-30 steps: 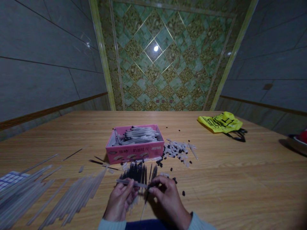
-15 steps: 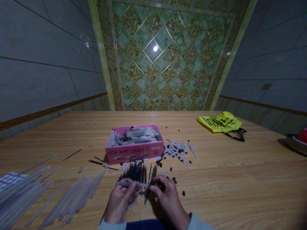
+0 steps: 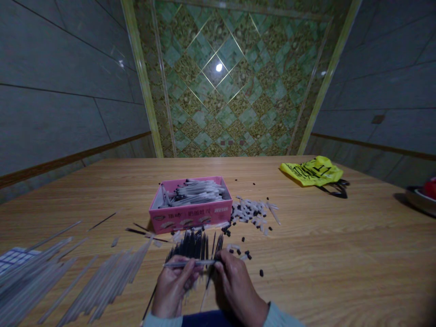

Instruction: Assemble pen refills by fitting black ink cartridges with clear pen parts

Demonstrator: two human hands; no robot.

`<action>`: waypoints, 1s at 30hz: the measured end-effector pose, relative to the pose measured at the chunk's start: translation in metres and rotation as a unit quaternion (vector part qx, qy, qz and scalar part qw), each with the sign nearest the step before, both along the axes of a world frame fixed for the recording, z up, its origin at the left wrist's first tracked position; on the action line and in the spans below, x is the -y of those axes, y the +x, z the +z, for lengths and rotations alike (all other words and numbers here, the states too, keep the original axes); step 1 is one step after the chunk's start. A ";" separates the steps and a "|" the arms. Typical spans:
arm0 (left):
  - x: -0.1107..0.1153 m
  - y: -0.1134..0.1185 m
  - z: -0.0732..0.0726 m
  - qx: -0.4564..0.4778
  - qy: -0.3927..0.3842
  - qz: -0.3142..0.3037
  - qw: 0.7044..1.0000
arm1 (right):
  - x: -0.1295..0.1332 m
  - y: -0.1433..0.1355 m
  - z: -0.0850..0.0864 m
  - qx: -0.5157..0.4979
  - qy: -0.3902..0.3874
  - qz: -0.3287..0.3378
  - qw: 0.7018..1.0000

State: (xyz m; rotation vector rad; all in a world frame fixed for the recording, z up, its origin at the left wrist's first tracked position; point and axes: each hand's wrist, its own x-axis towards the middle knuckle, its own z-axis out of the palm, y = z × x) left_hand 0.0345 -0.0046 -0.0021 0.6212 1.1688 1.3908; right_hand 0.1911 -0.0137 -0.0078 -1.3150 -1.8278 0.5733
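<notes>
Pinched in my left hand (image 3: 174, 284) is a pale, translucent pen tube (image 3: 180, 264), lying level and pointing left to right. The fingers of my right hand (image 3: 236, 279) are closed around the tube's right end, where a dark tip shows. Just beyond both hands lie many black refills (image 3: 190, 245), partly covered by my fingers. Behind them stands a pink box (image 3: 190, 217) full of pale pens (image 3: 200, 191). White and black small caps (image 3: 250, 211) are heaped at the box's right side.
Rows of clear tubes (image 3: 105, 281) cover the left of the wooden table (image 3: 323, 254), near a checked cloth (image 3: 17, 259). A yellow bag (image 3: 313, 171) with black straps lies at the back right. A bowl (image 3: 420, 200) with something red stands at the right edge.
My right hand has closed its fingers more tightly round the tube's right end. My left hand still holds the tube, almost unmoved.
</notes>
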 end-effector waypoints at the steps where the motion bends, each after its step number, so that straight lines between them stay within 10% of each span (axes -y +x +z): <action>1: 0.000 0.000 -0.001 -0.001 0.003 -0.002 1.000 | 0.000 0.000 0.000 0.006 -0.001 0.001 1.000; 10: 0.000 -0.001 -0.006 -0.035 0.055 -0.021 0.998 | -0.003 -0.012 -0.014 -0.301 -0.236 0.070 0.921; 16: -0.003 -0.006 -0.009 -0.025 0.009 0.013 1.000 | -0.001 -0.003 0.004 -0.100 -0.032 -0.007 0.994; 30: -0.004 -0.004 -0.013 0.029 -0.011 0.025 0.999 | 0.004 -0.003 0.002 0.019 -0.006 -0.012 1.000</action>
